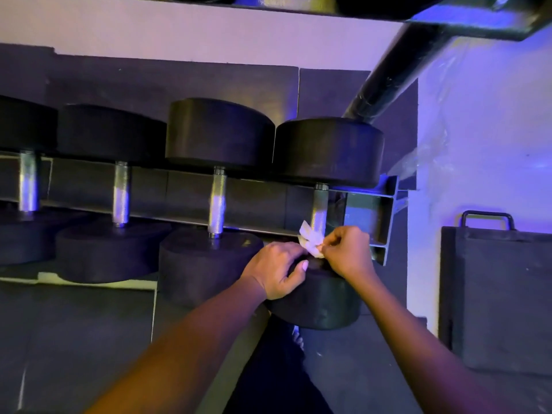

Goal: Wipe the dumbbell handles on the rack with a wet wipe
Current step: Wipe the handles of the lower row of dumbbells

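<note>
Black rubber dumbbells (219,135) sit four abreast on a steel rack (370,210) across the middle of the frame, each knurled metal handle running front to back over the rail. Seen from the head camera, a person's two bare hands meet just right of centre, at the near end of the rightmost handle (319,209). A small, crumpled white wet wipe (309,243) is held between them, lying against the lower part of that handle where it meets the front weight. The right hand (348,252) pinches the wipe's right side with curled fingertips. The left hand (276,271) rests on top of the front weight, its fingers curled onto the wipe's left end and its thumb lying along the rubber. Both forearms come up from the lower edge of the frame. A black tube (397,73) slants toward the upper right corner, under a second shelf (466,19) at the top edge. At right, a dark flat pad (501,294) with a metal carry loop leans against the pale wall (478,130), washed in blue-violet light.
</note>
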